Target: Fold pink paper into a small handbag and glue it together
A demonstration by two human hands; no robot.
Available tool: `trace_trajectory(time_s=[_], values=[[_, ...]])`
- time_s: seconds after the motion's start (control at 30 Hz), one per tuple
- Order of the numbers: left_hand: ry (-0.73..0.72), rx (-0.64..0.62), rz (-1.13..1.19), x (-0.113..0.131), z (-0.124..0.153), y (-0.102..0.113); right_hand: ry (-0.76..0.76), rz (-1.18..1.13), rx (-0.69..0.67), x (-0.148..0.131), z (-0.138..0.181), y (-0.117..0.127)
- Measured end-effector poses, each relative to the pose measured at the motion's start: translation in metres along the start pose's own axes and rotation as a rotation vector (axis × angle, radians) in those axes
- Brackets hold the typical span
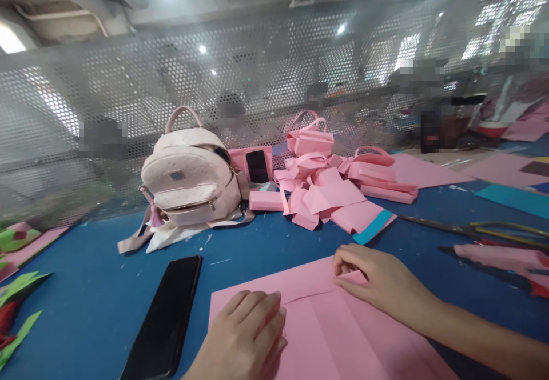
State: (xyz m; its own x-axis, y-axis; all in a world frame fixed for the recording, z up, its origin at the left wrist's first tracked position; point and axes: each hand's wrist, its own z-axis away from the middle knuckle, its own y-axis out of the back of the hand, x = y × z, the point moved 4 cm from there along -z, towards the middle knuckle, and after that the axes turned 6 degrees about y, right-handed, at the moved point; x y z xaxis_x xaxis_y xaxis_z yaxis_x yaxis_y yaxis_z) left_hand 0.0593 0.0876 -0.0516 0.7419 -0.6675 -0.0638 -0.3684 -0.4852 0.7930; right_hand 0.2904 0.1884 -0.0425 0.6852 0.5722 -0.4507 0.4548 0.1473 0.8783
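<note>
A large sheet of pink paper [309, 323] lies on the blue table in front of me, with a raised crease running across it between my hands. My left hand [246, 331] rests on its left part, fingers curled together at the near end of that crease; the thumb is hidden. At the sheet's upper right, my right hand [369, 280] is closed in a pinch, and a small folded bit of the pink paper shows between thumb and fingers. Left of the sheet lies a black smartphone [167, 317], dark screen up.
A pale pink backpack [193, 174] stands against the perforated metal screen [266, 71]. Beside it are a heap of pink paper pieces and small paper bags [326, 188] and a second phone [257, 166]. Scissors [467, 228] lie right, green paper scraps [26, 288] left.
</note>
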Motion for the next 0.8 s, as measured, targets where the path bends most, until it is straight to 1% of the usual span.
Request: trace_trajectory(time_s=[0.1,0.27,0.33,0.57,0.67,0.8], values=[[-0.025,-0.002,-0.032,0.002,-0.004,0.005,0.11,0.075,0.03,-0.005,0.002,0.001],[-0.049,-0.027,-0.032,0.005,-0.012,0.012,0.469,0.355,0.184,-0.021,0.012,-0.002],[-0.044,-0.027,-0.017,0.005,-0.014,0.013,0.549,0.421,0.226,-0.026,0.017,-0.004],[-0.035,-0.047,0.003,0.006,-0.013,0.012,0.609,0.495,0.298,-0.04,0.027,-0.006],[-0.021,-0.084,0.041,0.004,-0.014,0.013,0.632,0.528,0.254,-0.045,0.028,-0.006],[0.025,-0.217,0.135,0.001,-0.017,0.017,0.659,0.518,0.171,-0.044,0.03,-0.006]])
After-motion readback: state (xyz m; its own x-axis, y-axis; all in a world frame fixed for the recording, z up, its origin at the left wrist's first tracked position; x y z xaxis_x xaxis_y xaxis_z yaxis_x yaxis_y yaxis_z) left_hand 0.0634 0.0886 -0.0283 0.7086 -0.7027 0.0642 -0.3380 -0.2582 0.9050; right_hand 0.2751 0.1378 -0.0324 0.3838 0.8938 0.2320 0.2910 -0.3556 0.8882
